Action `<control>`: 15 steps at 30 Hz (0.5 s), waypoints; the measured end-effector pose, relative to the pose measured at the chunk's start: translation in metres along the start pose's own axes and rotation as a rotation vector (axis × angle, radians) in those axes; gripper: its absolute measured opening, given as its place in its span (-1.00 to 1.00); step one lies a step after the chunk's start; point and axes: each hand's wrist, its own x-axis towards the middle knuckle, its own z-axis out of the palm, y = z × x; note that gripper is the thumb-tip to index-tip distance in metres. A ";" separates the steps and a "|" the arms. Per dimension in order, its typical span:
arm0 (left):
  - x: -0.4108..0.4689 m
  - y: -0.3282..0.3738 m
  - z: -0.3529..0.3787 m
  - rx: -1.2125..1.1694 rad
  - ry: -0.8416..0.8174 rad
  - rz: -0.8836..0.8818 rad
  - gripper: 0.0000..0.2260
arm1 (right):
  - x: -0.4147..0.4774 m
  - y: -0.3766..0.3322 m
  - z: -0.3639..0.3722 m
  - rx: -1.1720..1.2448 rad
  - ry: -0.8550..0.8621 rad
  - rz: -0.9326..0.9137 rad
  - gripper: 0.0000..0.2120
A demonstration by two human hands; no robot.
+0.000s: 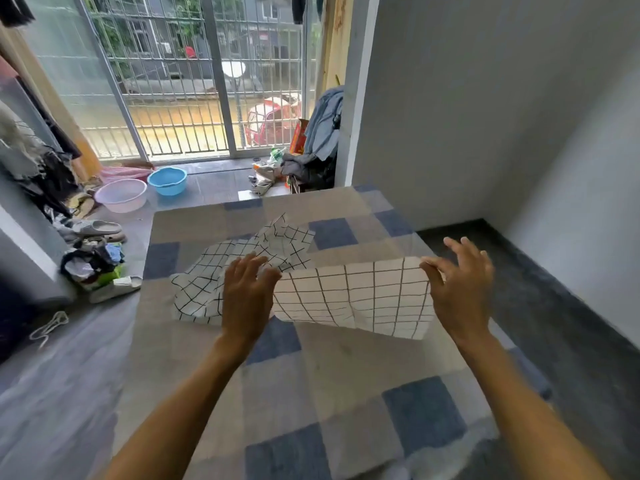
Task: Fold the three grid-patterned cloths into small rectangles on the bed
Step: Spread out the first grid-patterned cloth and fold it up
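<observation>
Held cloth (353, 299): white with dark grid lines, stretched flat and lifted just above the bed, between both hands.
Left hand (247, 292): pinching the cloth's left top corner, fingers curled.
Right hand (460, 285): pinching the right top corner with thumb and forefinger, other fingers spread.
Other grid cloths (242, 268): crumpled heap on the bed, far-left of the held one.
Bed (311, 393): beige and blue checked cover.
Floor, far left: blue basin (168, 180), pink basin (121, 195).
</observation>
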 end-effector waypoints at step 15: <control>0.072 -0.006 -0.099 0.001 0.385 0.064 -0.89 | 0.049 -0.035 -0.054 0.031 0.235 -0.027 -0.38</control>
